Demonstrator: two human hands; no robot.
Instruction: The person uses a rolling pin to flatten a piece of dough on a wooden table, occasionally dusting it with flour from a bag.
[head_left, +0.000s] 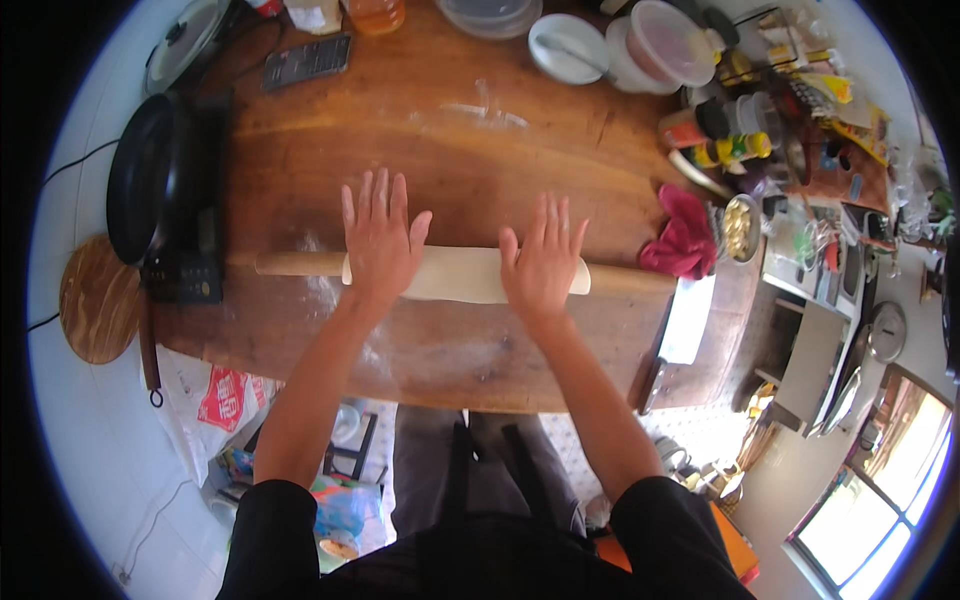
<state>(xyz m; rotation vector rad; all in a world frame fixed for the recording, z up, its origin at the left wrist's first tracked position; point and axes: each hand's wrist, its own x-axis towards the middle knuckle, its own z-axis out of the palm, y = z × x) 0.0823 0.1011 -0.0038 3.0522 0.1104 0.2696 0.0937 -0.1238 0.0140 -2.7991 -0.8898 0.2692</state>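
Observation:
A sheet of pale dough (461, 274) is wrapped around a long wooden rolling pin (626, 278), which lies crosswise on the wooden table. Both bare ends of the pin stick out past the dough. My left hand (381, 244) rests flat on the dough near its left end, fingers spread and pointing away from me. Toward the other end, my right hand (544, 259) lies palm down on the roll, its fingers also extended. Neither hand closes around the pin. The dough's underside is hidden.
A cleaver (686, 322) lies at the right by a red cloth (681, 236) and a bowl of pale pieces (741, 229). A black frying pan (146, 180) sits on a cooktop at the left. Bowls (568, 49) and a phone (307, 61) lie along the far side. White flour marks dust the tabletop (450, 360).

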